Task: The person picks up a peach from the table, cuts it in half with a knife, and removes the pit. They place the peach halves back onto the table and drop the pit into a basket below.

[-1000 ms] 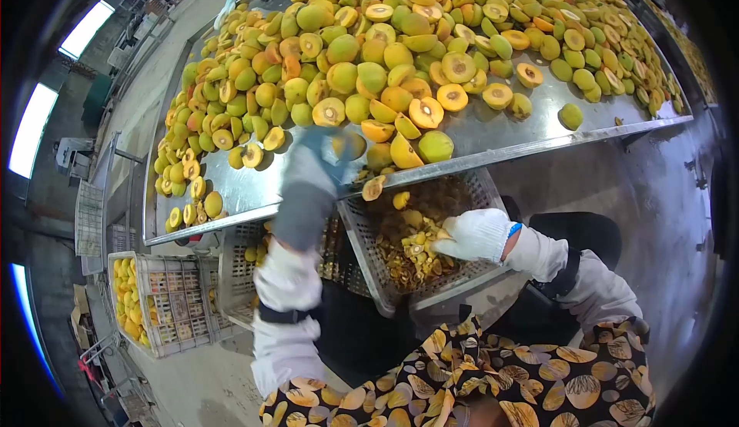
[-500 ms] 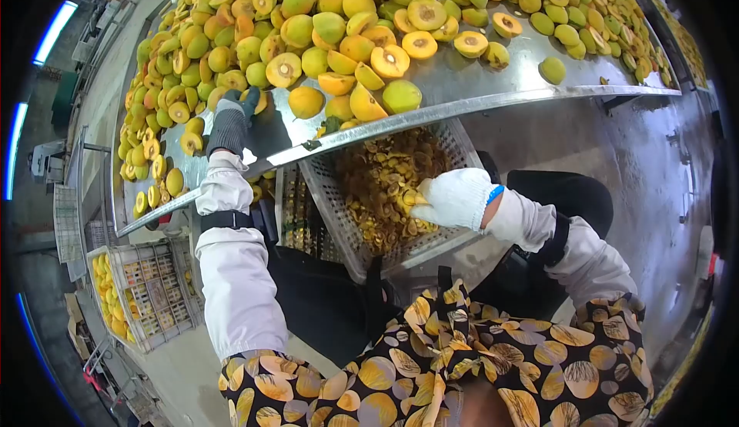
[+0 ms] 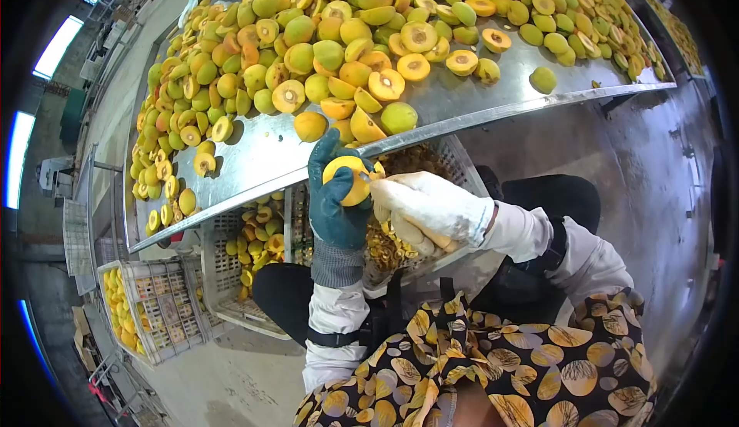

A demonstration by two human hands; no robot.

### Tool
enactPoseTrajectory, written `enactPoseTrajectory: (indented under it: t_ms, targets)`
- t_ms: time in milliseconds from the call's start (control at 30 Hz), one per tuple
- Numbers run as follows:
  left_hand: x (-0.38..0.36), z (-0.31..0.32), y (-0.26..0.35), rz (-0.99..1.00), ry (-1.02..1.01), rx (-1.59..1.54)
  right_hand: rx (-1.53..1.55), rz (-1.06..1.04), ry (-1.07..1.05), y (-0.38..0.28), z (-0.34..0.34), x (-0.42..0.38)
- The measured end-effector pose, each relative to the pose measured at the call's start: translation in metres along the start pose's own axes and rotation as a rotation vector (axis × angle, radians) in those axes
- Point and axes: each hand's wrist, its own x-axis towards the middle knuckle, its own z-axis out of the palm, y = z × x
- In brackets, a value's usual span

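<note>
My left hand (image 3: 336,215), in a dark green glove with a grey cuff, is closed around a yellow peach half (image 3: 350,179), its cut side facing my right hand. My right hand (image 3: 435,202), in a white glove, grips a small tool whose tan handle (image 3: 439,239) shows below the fingers. The tool's tip meets the cut face near the pit, mostly hidden by fingers. Just beyond my hands, many halved peaches (image 3: 385,84) are heaped on a metal table (image 3: 265,154).
The table's raised metal edge (image 3: 477,113) runs across in front of me. Beneath it stand a crate (image 3: 462,161) of brown-yellow scraps and another crate (image 3: 258,315) with peach halves. A further crate (image 3: 165,304) of yellow pieces stands at the left.
My left hand has come back from the heap, rightward and toward me, now with a peach half in it. My right hand has moved left from above the scrap crate to meet it.
</note>
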Motion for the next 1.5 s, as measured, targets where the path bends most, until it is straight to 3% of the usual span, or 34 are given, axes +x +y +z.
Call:
enactPoseTrajectory:
  t_ms: [33, 133, 167, 267, 567, 667, 767, 833, 900, 967, 1067, 1100, 1167, 1200, 1267, 1300, 1333, 1400, 1467, 1500]
  targets:
    - [-0.001, 0.004, -0.001, -0.003, 0.015, -0.039, -0.105, -0.001, 0.02, 0.0, -0.002, 0.0]
    - [-0.003, 0.0, -0.012, 0.273, -0.113, 0.665, -0.647, -0.197, 0.248, -0.001, -0.002, -0.001]
    - [0.0, -0.003, -0.021, 0.167, -0.057, 0.22, -0.745, -0.207, 0.285, -0.004, 0.0, -0.005]
    - [0.002, -0.007, -0.032, 0.158, 0.05, 0.29, -0.881, -0.359, 0.323, 0.0, 0.002, -0.005]
    - [-0.011, 0.037, -0.022, 0.244, 0.23, 0.426, -0.863, -0.318, 0.446, 0.006, 0.01, 0.005]
    - [-0.01, 0.036, -0.024, 0.262, 0.253, 0.419, -0.859, -0.795, 0.309, 0.025, -0.003, 0.024]
    - [-0.007, 0.037, -0.02, 0.293, 0.205, 0.484, -0.045, 0.039, -0.066, -0.004, -0.004, 0.008]
    - [-0.003, 0.027, -0.018, 0.319, 0.113, 0.518, 0.177, 0.136, -0.113, -0.005, -0.005, 0.01]
    - [-0.008, 0.028, -0.012, 0.225, 0.108, 0.475, 0.397, 0.257, -0.187, -0.008, -0.007, 0.01]
    - [-0.007, 0.023, -0.01, 0.204, 0.055, 0.449, 0.645, 0.31, -0.4, 0.001, -0.016, 0.018]
    - [-0.006, 0.019, 0.012, 0.081, -0.004, 0.376, 0.685, 0.334, -0.598, 0.013, -0.025, 0.03]
    - [-0.004, 0.016, 0.014, -0.022, 0.101, 0.197, 0.538, 0.322, -0.589, 0.001, -0.023, 0.026]
    - [0.002, -0.028, 0.021, 0.147, 0.235, 0.392, 0.174, 0.312, -0.507, -0.009, -0.022, 0.024]
    - [0.004, -0.054, 0.038, 0.2, 0.315, 0.54, -0.268, 0.263, -0.354, -0.027, -0.016, 0.017]
    - [0.006, -0.104, 0.08, 0.244, 0.513, 0.888, -0.816, 0.15, -0.19, -0.012, -0.023, 0.024]
    - [0.013, -0.126, 0.108, 0.229, 0.552, 1.388, -1.183, -0.109, -0.028, 0.014, -0.032, 0.027]
    - [0.018, -0.148, 0.134, 0.195, 0.575, 1.893, -1.307, 0.0, 0.04, 0.014, -0.027, 0.025]
    - [0.052, -0.203, 0.152, 0.402, 0.741, 2.053, -1.402, 0.05, -0.028, 0.02, -0.024, 0.026]
    - [0.104, -0.254, 0.158, 0.596, 0.83, 2.01, -1.399, 0.048, -0.035, 0.024, -0.021, 0.026]
    - [0.125, -0.276, 0.16, 0.483, 0.783, 1.977, -1.4, 0.049, -0.035, 0.025, -0.02, 0.026]
